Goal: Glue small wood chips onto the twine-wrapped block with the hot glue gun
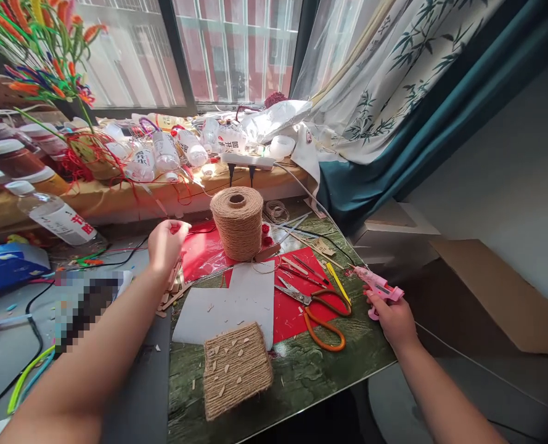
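A pink hot glue gun [379,285] is in my right hand [396,320], its nozzle pointing left at the table's right edge. My left hand [165,246] hovers left of a big spool of jute twine [237,225], fingertips pinched together; whatever they hold is too small to make out. Close to the front edge lies a square wrapped in twine [237,370], with small wooden chips scattered over it. White paper [227,302] and red sheets [285,314] lie behind it. Orange-handled scissors [322,311] rest open on the red sheet, beside a yellow utility knife [338,282].
Plastic bottles [165,151] and a power strip [247,161] crowd the window ledge. At the left stand jars [15,160] and pipe-cleaner flowers [56,61]. Wooden sticks [174,296] lie below my left hand. Cardboard boxes [500,296] are on the right, under a curtain.
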Demonstrator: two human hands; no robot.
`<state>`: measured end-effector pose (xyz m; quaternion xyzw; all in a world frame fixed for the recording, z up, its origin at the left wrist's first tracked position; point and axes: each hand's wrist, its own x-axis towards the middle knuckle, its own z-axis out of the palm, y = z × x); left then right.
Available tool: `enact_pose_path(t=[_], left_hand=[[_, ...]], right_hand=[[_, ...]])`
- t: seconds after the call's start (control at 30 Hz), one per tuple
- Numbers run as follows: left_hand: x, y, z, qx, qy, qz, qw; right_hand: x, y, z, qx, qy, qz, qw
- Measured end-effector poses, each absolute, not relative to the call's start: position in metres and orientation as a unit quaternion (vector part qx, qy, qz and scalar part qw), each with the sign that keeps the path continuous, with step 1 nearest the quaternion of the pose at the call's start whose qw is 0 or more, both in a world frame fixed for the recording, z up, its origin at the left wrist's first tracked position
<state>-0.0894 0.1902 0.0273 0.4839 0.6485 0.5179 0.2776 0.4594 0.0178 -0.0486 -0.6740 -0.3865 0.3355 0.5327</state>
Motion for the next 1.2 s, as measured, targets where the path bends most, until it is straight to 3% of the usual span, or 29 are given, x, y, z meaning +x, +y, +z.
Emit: enact_pose_path(t=[0.1, 0.23, 0.37, 0.5, 0.73, 0.97, 1.2], left_hand=[[-0.056, 0.144, 0.029, 0.491, 0.604, 0.539, 0.322], [-0.023, 0.088, 0.026, 0.417, 0.509, 0.555, 0.509], [-0.014, 0.056, 0.013, 0.339, 0.494, 0.565, 0.567], [-0.019, 0.049, 0.001, 0.337, 0.506, 0.553, 0.569], [-0.027, 0.042, -0.007, 0.423, 0.529, 0.528, 0.513], [-0.032, 0.042, -0.014, 0.480, 0.555, 0.490, 0.470], [-0.032, 0.044, -0.017, 0.491, 0.546, 0.523, 0.433]], right_hand=[[0.459, 0.017, -0.047, -0.676, -0.382, 0.332, 0.535], [0.453, 0.010, -0.033, -0.685, -0.402, 0.332, 0.509], [0.423, 0.005, -0.007, -0.647, -0.441, 0.370, 0.500], [0.352, 0.016, 0.020, -0.537, -0.462, 0.470, 0.527], [0.229, 0.046, 0.019, -0.429, -0.494, 0.602, 0.458], [0.217, 0.050, -0.021, -0.403, -0.481, 0.656, 0.419], [0.214, 0.050, -0.018, -0.407, -0.494, 0.653, 0.404]])
